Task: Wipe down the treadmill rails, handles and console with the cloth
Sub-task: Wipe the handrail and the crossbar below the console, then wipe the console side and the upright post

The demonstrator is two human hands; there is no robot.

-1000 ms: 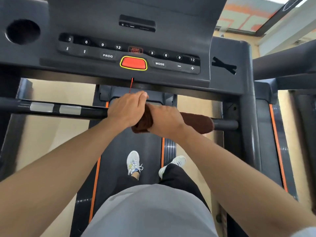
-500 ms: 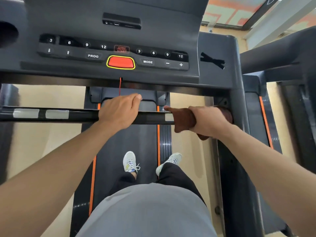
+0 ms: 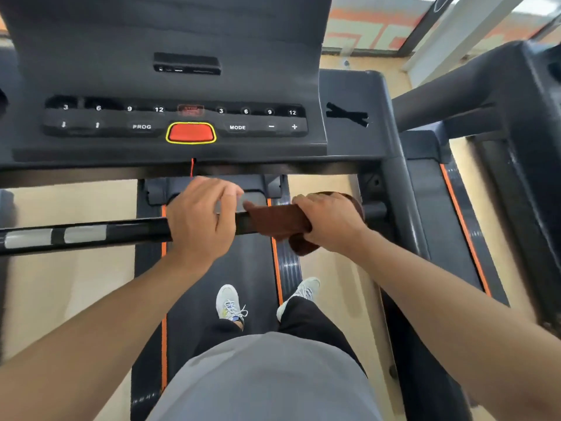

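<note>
Now right hand [image 3: 329,221] slid cloth [image 3: 274,220] leftward toward left hand [image 3: 200,220].

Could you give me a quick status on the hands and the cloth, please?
Left hand grips the handlebar. Right hand holds the brown cloth wrapped on the bar. Nothing blocking between them.

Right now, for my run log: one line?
left hand grips bar | right hand wraps cloth round bar

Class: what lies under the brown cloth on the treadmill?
The black handlebar runs under the brown cloth, which the right hand grips. The wrapped stretch of bar is covered.
</note>
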